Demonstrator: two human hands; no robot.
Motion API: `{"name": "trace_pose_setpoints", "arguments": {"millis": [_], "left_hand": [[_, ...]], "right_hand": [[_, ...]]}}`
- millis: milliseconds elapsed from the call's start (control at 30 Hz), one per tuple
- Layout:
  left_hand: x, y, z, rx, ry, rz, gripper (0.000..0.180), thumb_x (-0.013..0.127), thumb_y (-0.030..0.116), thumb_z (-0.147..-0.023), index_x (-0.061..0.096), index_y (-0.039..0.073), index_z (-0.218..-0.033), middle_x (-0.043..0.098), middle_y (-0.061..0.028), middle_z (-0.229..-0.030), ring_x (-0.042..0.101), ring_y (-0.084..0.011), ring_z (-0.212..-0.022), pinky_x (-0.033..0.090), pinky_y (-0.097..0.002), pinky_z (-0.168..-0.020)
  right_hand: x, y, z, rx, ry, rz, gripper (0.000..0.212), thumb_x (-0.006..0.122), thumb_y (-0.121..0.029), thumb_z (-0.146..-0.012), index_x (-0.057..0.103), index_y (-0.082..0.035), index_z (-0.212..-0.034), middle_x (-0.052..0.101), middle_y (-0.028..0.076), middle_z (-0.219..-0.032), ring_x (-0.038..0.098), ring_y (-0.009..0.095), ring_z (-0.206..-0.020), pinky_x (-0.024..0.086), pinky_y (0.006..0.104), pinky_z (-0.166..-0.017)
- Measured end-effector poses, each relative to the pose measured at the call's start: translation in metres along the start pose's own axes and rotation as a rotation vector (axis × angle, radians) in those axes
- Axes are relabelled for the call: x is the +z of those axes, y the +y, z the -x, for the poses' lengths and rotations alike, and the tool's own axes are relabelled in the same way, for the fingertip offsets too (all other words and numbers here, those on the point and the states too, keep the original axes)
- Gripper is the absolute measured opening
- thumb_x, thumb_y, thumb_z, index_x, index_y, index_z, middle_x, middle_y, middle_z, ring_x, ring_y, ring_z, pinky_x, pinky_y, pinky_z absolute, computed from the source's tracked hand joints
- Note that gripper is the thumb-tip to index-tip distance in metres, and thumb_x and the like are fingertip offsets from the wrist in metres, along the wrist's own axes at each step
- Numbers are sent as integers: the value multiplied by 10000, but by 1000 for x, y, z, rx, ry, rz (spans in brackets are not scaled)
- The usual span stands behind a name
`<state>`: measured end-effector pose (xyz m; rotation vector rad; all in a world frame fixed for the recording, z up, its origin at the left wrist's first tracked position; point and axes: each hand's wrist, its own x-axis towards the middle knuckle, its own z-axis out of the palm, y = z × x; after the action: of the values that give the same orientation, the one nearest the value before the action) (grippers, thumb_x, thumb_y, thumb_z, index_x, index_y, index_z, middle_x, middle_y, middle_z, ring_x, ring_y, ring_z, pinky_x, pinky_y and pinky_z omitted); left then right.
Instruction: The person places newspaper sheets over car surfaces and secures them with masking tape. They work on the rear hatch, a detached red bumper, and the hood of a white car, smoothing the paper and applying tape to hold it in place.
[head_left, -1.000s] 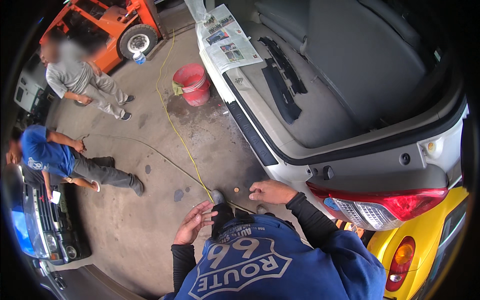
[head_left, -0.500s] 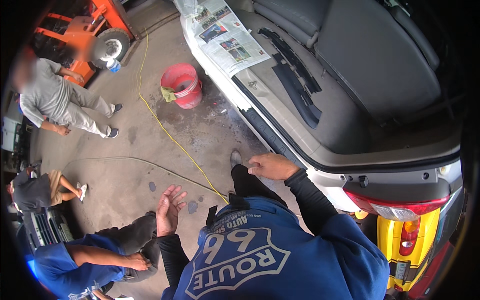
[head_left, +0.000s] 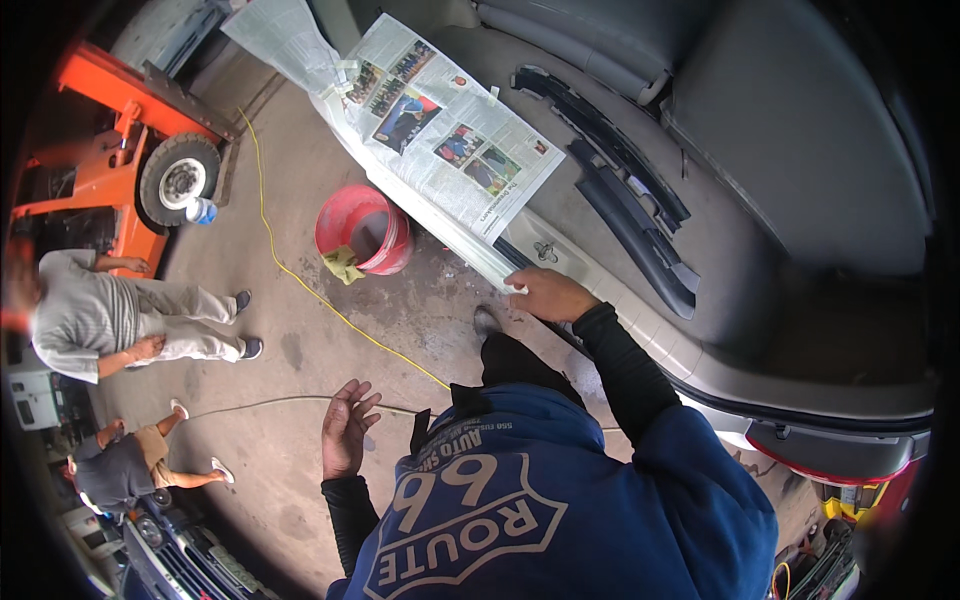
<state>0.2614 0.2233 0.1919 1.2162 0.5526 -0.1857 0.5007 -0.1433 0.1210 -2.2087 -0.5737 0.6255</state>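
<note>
My right hand [head_left: 548,295] has slid along the rear bumper sill [head_left: 640,325] and now rests fingers-down at the edge of the taped newspaper [head_left: 450,150], while my left hand [head_left: 347,428] hangs open, empty, over the floor.

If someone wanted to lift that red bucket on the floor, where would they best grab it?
Probably the red bucket by its open rim, reaching down from above on the side away from the yellow rag draped over the edge; no handle is clearly visible.
</note>
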Motion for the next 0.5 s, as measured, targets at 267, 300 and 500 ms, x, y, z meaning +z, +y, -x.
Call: {"name": "trace_pose_setpoints", "arguments": {"millis": [267,300,500], "left_hand": [[-20,48,-97,-187,-97,-90,768,627,540,-916,430,4,-1429,533,-156,-1384,564,-291,-1223,472,-386,-932],[-23,52,-109,-197,-129,-97,768,630,542,-914,433,6,-1427,534,-156,-1382,566,-288,-1220,475,-385,-927],[-32,86,-180,-261,-189,-209,727,614,519,-932,439,9,-1420,543,-147,-1371,579,-286,-1199,492,-370,-910]], "right_hand": [[-39,87,-117,681,603,-1127,465,627,-379,-931,573,-83,-1286,571,48,-1195,558,228,-995,481,427,-818],[-42,96,-126,735,659,-1128,465,623,-381,-935,565,-95,-1297,550,36,-1212,541,218,-1002,477,431,-818],[-53,121,-165,766,767,-1217,360,662,-338,-903,604,-115,-1179,569,34,-1068,550,211,-1006,467,434,-779]]}}
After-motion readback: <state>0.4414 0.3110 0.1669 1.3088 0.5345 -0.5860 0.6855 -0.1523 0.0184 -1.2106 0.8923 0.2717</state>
